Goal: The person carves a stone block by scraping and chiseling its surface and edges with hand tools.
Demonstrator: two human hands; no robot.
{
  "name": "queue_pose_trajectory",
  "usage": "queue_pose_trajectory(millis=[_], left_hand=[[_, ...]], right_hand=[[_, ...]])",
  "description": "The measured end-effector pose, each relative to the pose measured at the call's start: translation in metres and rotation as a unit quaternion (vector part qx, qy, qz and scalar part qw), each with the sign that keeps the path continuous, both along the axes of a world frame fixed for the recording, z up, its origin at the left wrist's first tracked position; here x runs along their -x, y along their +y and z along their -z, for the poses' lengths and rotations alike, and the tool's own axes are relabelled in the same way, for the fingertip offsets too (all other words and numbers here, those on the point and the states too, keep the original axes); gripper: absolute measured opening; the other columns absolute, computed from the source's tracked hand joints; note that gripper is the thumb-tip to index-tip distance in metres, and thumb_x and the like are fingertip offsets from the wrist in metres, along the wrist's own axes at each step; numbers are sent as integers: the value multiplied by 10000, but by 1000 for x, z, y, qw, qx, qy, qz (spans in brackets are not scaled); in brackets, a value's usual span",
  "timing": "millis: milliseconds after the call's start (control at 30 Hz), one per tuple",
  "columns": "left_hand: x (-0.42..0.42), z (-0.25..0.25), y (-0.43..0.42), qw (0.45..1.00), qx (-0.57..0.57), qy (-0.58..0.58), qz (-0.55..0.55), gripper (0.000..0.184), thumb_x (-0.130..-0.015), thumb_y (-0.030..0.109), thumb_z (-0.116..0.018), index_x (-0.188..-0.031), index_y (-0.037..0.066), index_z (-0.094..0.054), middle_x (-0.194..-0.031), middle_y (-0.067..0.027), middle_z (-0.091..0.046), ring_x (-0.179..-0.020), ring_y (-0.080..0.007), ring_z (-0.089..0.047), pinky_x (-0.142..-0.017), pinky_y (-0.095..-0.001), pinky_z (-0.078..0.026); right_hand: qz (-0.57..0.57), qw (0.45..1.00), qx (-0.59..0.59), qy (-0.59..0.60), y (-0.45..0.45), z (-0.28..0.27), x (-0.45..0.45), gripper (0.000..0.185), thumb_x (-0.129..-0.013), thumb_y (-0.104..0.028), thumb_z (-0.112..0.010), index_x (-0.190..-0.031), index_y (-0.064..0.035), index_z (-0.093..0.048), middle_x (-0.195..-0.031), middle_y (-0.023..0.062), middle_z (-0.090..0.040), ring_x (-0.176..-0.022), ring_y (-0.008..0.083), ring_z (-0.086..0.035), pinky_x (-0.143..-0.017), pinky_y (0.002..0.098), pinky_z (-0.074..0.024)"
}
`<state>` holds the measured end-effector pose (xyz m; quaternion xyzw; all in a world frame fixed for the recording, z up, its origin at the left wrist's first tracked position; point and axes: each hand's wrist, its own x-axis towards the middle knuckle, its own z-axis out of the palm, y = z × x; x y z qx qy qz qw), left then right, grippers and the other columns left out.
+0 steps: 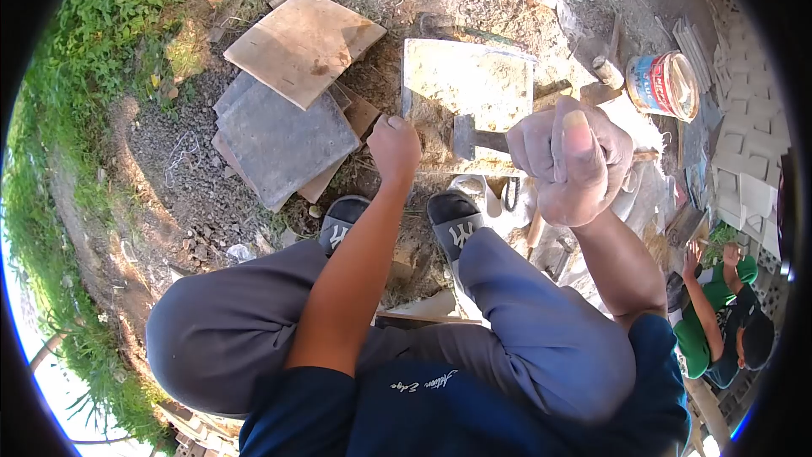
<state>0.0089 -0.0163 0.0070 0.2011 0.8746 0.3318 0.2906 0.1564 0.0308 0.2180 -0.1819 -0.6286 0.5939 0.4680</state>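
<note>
My right hand (575,161) is closed, thumb on top, around the handle of what looks like a hammer (463,137) with a dark rectangular metal head. Its head is over a pale, dusty slab (465,72) lying in front of my feet. Near the slab's left edge, my left hand (395,148) is closed in a fist; what it holds, if anything, is hidden. To its left lies a stack of flat tiles, with a grey tile (288,140) below a tan tile (304,44).
A labelled tub (662,86) stands at the right beside stacked tile pieces (744,135). Another person (719,317) sits at the lower right. Green plants (93,59) border the left side. My sandals (454,211) rest on rubble-strewn ground.
</note>
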Motion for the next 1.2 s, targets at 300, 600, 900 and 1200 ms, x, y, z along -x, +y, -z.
queue_pose_trajectory(millis=[300, 600, 900, 1200], left_hand=[[0, -3, 0, 1000, 0, -9, 9, 419, -914, 214, -382, -956, -81, -677, -993, -337, -661, -985, -512, -610, -911, -548, -443], [1, 3, 1, 1000, -4, 15, 0, 407, -912, 207, -387, -948, -80, -673, -1001, -343, -656, -997, -522, -602, -921, -556, -438], [1, 2, 0, 1000, 10, 13, 17, 409, -926, 216, -387, -965, -67, -678, -1003, -338, -660, -991, -517, -608, -903, -552, -451], [1, -2, 0, 1000, -1, 6, 17, 415, -927, 212, -379, -959, -76, -677, -999, -341, -658, -982, -512, -613, -905, -550, -452]], right_hand=[[-5, 999, -50, -6, 6, -7, 4, 468, -1074, -259, -405, -633, -104, -372, -525, -24, -351, -424, 69, -262, -404, 274, -213], [-36, 999, -33, -12, 23, -6, 11, 455, -1073, -282, -387, -645, -128, -367, -507, -25, -317, -436, 61, -235, -417, 258, -196], [-35, 999, -12, 18, 32, -10, 22, 457, -1059, -213, -424, -618, -101, -375, -503, -21, -316, -437, 65, -232, -412, 259, -194], [-39, 998, -43, -10, 37, -20, 29, 454, -1055, -224, -418, -616, -124, -358, -496, -23, -327, -429, 65, -223, -416, 266, -193]])
